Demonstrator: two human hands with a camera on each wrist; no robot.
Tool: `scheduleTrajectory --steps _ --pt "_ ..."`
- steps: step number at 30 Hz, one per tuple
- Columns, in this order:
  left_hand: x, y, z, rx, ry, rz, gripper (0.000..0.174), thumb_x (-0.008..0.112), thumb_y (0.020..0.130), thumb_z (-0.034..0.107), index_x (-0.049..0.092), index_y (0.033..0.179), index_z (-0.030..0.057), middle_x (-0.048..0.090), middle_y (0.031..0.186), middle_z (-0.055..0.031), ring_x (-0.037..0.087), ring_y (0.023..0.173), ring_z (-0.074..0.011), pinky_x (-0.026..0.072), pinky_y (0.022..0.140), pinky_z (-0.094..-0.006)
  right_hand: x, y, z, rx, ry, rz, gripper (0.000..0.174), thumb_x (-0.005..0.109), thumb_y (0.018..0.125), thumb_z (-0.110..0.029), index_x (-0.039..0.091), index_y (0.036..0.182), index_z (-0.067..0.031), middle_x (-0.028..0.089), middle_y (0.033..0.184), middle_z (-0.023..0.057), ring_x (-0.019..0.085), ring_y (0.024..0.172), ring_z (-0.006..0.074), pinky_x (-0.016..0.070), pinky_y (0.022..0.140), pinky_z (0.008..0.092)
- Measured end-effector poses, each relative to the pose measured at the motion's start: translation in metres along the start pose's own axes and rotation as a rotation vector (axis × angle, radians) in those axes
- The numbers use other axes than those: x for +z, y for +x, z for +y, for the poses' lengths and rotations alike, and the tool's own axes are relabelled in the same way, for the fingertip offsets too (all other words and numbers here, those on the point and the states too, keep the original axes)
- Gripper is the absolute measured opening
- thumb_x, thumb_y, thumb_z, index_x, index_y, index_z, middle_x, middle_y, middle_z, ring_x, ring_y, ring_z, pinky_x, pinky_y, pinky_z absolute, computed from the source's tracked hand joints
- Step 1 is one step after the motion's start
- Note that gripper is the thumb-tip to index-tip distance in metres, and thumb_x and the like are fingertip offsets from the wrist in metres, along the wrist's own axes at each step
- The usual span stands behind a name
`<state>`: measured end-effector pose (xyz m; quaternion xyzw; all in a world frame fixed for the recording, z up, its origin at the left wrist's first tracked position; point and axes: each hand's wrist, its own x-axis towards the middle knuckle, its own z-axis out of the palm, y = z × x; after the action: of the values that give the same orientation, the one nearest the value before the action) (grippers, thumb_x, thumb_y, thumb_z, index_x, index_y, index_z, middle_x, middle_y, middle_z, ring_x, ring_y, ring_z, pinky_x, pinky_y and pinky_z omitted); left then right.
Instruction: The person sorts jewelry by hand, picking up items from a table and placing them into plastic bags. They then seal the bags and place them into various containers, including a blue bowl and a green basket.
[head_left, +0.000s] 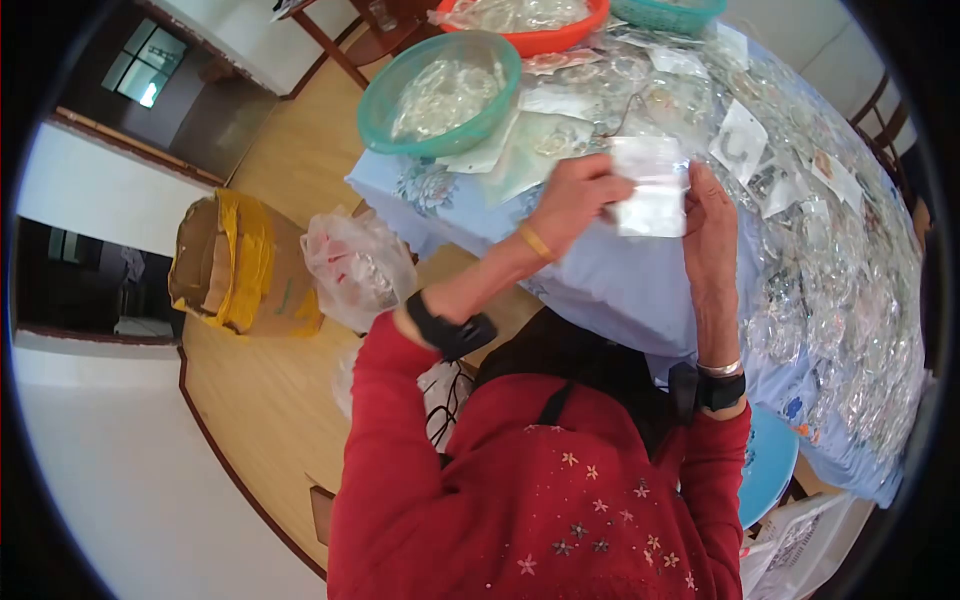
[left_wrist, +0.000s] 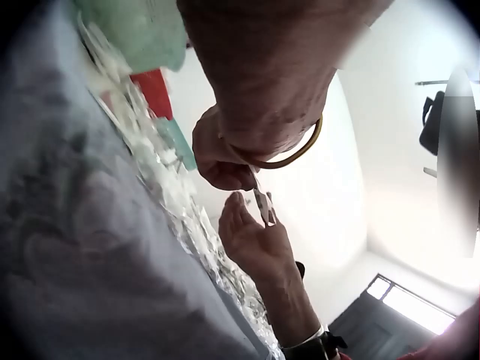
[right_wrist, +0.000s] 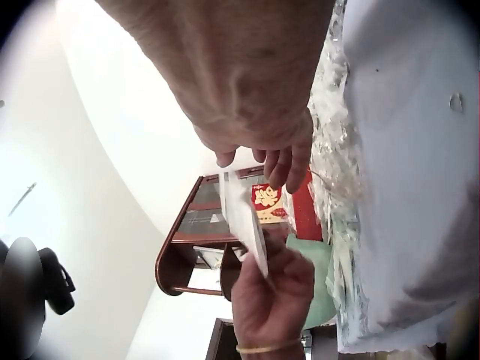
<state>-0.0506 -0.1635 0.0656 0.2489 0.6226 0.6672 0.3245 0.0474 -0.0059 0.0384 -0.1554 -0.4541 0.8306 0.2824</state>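
Note:
A small, shiny white packet (head_left: pixel 648 190), like a flat plastic bag, is held up over the table's near edge. My left hand (head_left: pixel 577 203) pinches it by one side between thumb and curled fingers. At the opposite side is my right hand (head_left: pixel 711 212), its fingers loosely bent and its thumb tip right at the packet's edge. In the right wrist view the packet (right_wrist: pixel 244 217) stands nearly edge-on, rising from the left hand (right_wrist: pixel 271 292) toward the right thumb. The left wrist view shows the right hand (left_wrist: pixel 259 244) with its fingers extended beside the packet.
Many clear plastic packets (head_left: pixel 830 290) cover the right and back of the table, over a blue flowered cloth (head_left: pixel 640 285). A green basin (head_left: pixel 440 140) of clear items sits at left, with a red basin (head_left: pixel 530 42) behind. A taped cardboard box (head_left: pixel 245 265) stands on the floor.

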Motion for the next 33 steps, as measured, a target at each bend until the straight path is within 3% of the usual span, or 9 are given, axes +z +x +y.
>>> scheduleTrajectory --steps 3,7,10,14,18,23,25,28,33 --pt "-0.051 -0.055 -0.001 -0.009 -0.071 0.195 0.013 0.06 0.077 0.014 0.058 0.071 0.0032 0.055 0.066 -0.0003 0.052 0.062 -0.0083 0.0428 0.055 -0.0226 0.02 0.0 -0.002 0.107 -0.128 -0.132 0.036 0.052 0.09 -0.025 0.052 0.112 0.0037 0.061 0.097 0.0117 0.062 0.081 0.0194 0.0515 0.07 0.0302" --pt "-0.111 -0.108 -0.014 -0.027 -0.177 0.564 0.014 0.061 0.079 0.013 0.063 0.088 0.003 0.058 0.07 0.0023 0.048 0.056 -0.0053 0.0376 0.052 -0.0199 0.091 0.021 0.013 0.129 -0.313 -0.219 0.046 0.055 0.088 -0.029 0.047 0.119 0.0045 0.058 0.103 0.0162 0.063 0.079 0.0226 0.0529 0.065 0.0309" --pt "-0.161 -0.132 -0.039 0.014 -0.261 0.659 0.015 0.062 0.079 0.01 0.063 0.092 0.0032 0.06 0.072 0.0023 0.045 0.052 -0.0037 0.0341 0.048 -0.0184 0.15 0.045 0.037 0.152 -0.438 -0.244 0.058 0.059 0.084 -0.032 0.04 0.123 0.0068 0.056 0.108 0.0195 0.064 0.078 0.0269 0.0549 0.062 0.0328" --pt "-0.183 -0.148 -0.041 -0.027 -0.333 0.708 0.014 0.063 0.079 0.008 0.063 0.092 0.0034 0.057 0.069 0.0033 0.042 0.05 -0.0035 0.0318 0.046 -0.0179 0.185 0.075 0.072 0.147 -0.601 -0.341 0.049 0.058 0.084 -0.026 0.046 0.113 0.0113 0.055 0.106 0.0226 0.064 0.072 0.0297 0.0567 0.06 0.0356" --pt "-0.197 -0.152 -0.041 -0.049 -0.323 0.69 0.013 0.063 0.079 0.008 0.062 0.091 0.0037 0.055 0.066 0.0038 0.043 0.051 -0.0038 0.0319 0.046 -0.0185 0.173 0.096 0.103 0.148 -0.353 -0.416 0.036 0.053 0.083 -0.018 0.05 0.102 0.0127 0.055 0.101 0.0231 0.064 0.068 0.0327 0.0578 0.059 0.0382" --pt "-0.221 -0.138 -0.038 -0.073 -0.303 0.731 0.014 0.063 0.079 0.009 0.062 0.092 0.0035 0.054 0.066 0.0039 0.043 0.052 -0.004 0.0315 0.046 -0.0191 0.184 0.091 0.063 0.175 -0.405 -0.442 0.024 0.046 0.083 -0.009 0.052 0.09 0.0131 0.056 0.09 0.0204 0.064 0.072 0.0375 0.0567 0.066 0.037" --pt "-0.234 -0.125 -0.032 -0.026 -0.279 0.624 0.016 0.063 0.079 0.009 0.062 0.093 0.0033 0.054 0.067 0.0038 0.043 0.053 -0.0045 0.0316 0.047 -0.0196 0.194 0.087 0.045 0.182 -0.442 -0.493 0.022 0.045 0.083 -0.007 0.052 0.089 0.0134 0.056 0.088 0.0198 0.064 0.074 0.0386 0.0561 0.07 0.0369" --pt "-0.241 -0.095 -0.024 -0.03 -0.24 0.598 0.013 0.064 0.077 0.01 0.062 0.089 0.0034 0.055 0.068 0.0029 0.045 0.055 -0.005 0.0321 0.047 -0.0201 0.216 0.08 0.012 0.167 -0.329 -0.462 0.027 0.045 0.081 -0.01 0.053 0.096 0.0118 0.062 0.083 0.0183 0.063 0.067 0.0319 0.0547 0.064 0.0418" --pt "-0.203 -0.029 -0.001 0.039 0.021 0.424 0.011 0.065 0.074 0.01 0.061 0.079 0.0 0.06 0.072 -0.0008 0.053 0.06 -0.0107 0.0388 0.052 -0.0241 0.215 0.081 -0.026 0.072 -0.33 -0.483 0.024 0.045 0.08 -0.009 0.053 0.092 0.0107 0.061 0.084 0.0196 0.063 0.069 0.0318 0.056 0.066 0.0393"
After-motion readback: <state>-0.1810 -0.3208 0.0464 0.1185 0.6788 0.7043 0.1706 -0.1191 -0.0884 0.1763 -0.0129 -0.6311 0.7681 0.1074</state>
